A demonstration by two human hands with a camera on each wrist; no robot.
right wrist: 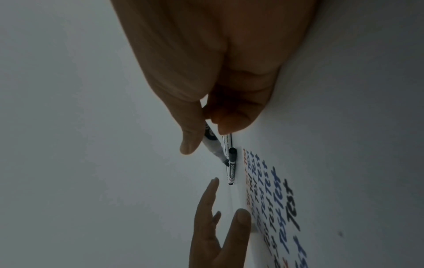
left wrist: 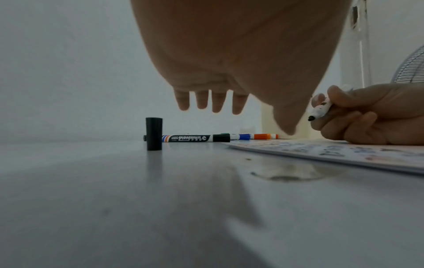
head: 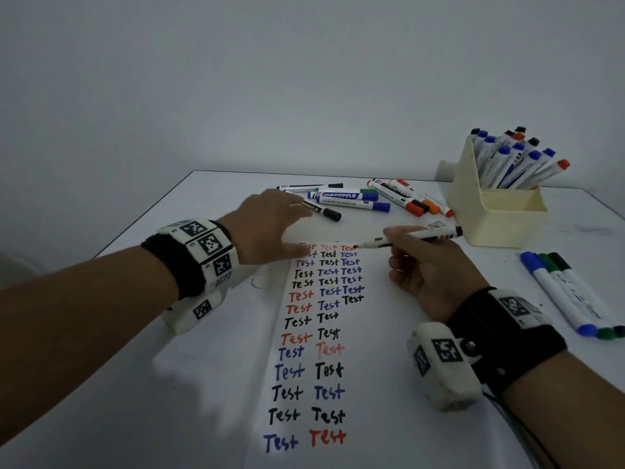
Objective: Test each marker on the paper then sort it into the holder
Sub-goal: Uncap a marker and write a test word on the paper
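Right hand point(head: 426, 265) grips uncapped marker point(head: 419, 235), tip at paper point(head: 372, 367); left hand point(head: 270, 228) hovers spread, empty. Step: testing. Next: recapping with cap point(left wrist: 154, 133), probably.

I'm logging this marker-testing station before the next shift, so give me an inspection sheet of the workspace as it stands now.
Surface: white table, faint smudges beside the paper.
Job's things: paper carries three columns of "Test" in black, red and blue; cream holder full of capped markers; loose markers lie behind the paper; three markers lie at the right.
Clutter: black cap standing upright on the table.
Grippers: right hand grips an uncapped marker, tip over the paper's top; left hand open, fingers spread above the table.
Cables: black cord trailing from the right wristband.
Surroundings: plain wall; fan grille in the left wrist view.
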